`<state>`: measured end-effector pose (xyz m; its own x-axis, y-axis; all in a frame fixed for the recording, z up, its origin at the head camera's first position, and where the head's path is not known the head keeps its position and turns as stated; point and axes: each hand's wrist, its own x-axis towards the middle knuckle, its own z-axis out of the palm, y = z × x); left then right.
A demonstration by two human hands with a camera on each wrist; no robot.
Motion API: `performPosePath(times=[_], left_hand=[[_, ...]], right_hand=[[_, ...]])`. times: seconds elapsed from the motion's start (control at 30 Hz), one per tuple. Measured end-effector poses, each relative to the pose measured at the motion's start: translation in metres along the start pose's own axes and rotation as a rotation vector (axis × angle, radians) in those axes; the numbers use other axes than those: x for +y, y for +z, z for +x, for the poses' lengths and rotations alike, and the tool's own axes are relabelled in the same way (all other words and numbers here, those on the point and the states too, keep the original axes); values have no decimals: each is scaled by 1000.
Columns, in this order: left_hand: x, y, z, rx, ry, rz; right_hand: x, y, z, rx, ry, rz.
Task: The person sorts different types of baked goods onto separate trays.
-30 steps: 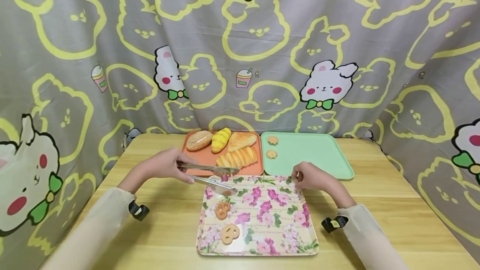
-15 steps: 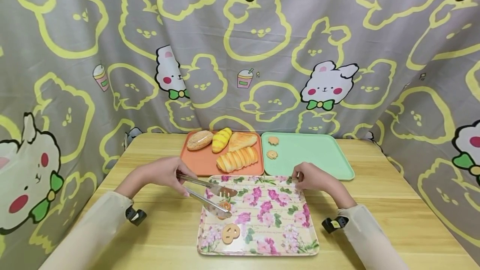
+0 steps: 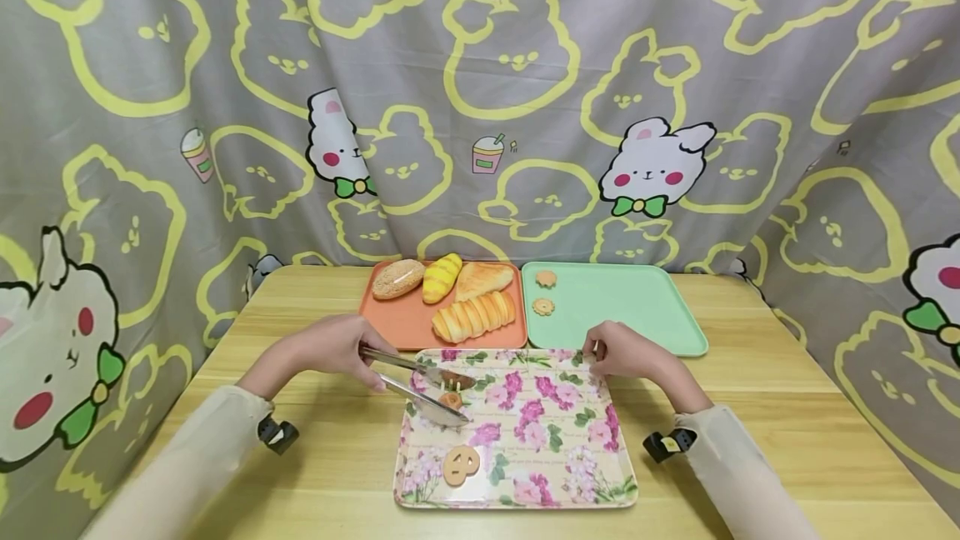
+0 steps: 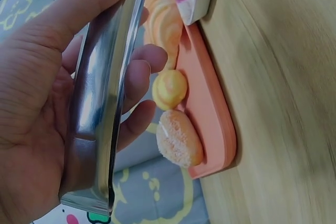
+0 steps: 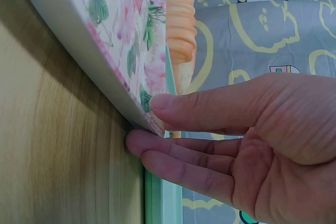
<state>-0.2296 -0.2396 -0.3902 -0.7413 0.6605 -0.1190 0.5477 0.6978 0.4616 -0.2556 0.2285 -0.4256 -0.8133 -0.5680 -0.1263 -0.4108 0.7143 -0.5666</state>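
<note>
My left hand (image 3: 341, 347) grips metal tongs (image 3: 429, 407) across the left side of a floral tray (image 3: 551, 473). In the left wrist view the tongs (image 4: 97, 87) lie along the palm, fingers behind them. Between the spread tong ends shows a small brown pretzel-shaped biscuit (image 3: 450, 401), partly covered by them. Nearer the front, another pretzel-shaped biscuit (image 3: 461, 467) lies flat on the same tray. My right hand (image 3: 624, 350) pinches the tray's far right corner; its wrist view shows the thumb (image 5: 165, 102) on top and fingers (image 5: 144, 142) underneath.
Behind the floral tray, an orange tray (image 3: 397, 332) bears several breads, including a sliced loaf (image 3: 474, 317) and a yellow roll (image 3: 442, 277). Beside it, a green tray (image 3: 618, 307) holds two small round biscuits (image 3: 543, 307) at its left. A patterned curtain (image 3: 525, 90) rises behind the table.
The tongs have come down and toward the front from the floral tray's far edge, around the rear pretzel biscuit, which now shows slightly farther back. My right hand has stayed at the corner.
</note>
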Motion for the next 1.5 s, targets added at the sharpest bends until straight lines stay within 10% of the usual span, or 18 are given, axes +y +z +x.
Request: performPosePath(times=[1.5], left_hand=[[13,6,17,110,12,95]], right_hand=[[2,-1,1,2,-23,-1]])
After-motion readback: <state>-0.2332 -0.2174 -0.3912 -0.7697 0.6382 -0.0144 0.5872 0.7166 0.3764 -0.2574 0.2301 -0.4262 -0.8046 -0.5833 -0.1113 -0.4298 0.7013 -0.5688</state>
